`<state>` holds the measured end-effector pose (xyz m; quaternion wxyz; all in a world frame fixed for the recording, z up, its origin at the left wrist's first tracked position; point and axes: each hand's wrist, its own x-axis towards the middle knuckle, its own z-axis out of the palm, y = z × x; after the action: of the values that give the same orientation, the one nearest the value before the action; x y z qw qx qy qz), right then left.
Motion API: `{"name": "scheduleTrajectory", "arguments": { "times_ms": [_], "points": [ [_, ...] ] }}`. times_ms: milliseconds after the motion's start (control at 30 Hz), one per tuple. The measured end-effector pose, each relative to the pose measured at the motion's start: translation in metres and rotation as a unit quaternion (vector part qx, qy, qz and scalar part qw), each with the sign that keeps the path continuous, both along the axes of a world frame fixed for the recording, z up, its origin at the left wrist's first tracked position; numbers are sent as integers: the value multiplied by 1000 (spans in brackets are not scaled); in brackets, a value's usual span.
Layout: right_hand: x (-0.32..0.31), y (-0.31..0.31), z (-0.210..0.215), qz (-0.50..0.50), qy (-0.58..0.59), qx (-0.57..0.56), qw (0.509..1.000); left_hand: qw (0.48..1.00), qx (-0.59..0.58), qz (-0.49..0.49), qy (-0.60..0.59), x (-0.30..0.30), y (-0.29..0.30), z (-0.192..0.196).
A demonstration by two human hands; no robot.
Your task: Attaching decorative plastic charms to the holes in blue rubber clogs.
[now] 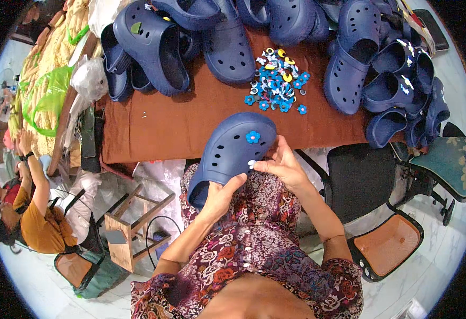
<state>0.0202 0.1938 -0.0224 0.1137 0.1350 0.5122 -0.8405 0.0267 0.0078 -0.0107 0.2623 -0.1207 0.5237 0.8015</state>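
"What are you covering?"
"Your left hand [223,199] is holding the navy clog [230,146] over the near edge of the brown table [148,125], fingers hiding inside; your right hand [286,170] is gripping the clog's side, thumb half-covering a white charm [251,164]."
"And room?"
"The table's left front is lying bare; other clogs [156,40] are crowding its far edge, running out of view."
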Motion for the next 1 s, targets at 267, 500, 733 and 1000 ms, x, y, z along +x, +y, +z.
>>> {"name": "scheduleTrajectory", "arguments": {
  "times_ms": [267, 500, 733, 1000],
  "points": [
    [1, 3, 1, 0, 9, 16, 1000, 1000, 19, 11, -18, -3, 10, -4],
    [3, 3, -27, -16, 16, 133, 991, 985, 107, 70, -113, -29, 3, -6],
    [-31, 64, -20, -143, 133, 469, 861, 962, 169, 133, -166, -42, -1, -5],
    [-82, 111, -25, -95, 170, 637, 746, 949, 205, 131, -203, -44, -5, -1]
  ]
}}
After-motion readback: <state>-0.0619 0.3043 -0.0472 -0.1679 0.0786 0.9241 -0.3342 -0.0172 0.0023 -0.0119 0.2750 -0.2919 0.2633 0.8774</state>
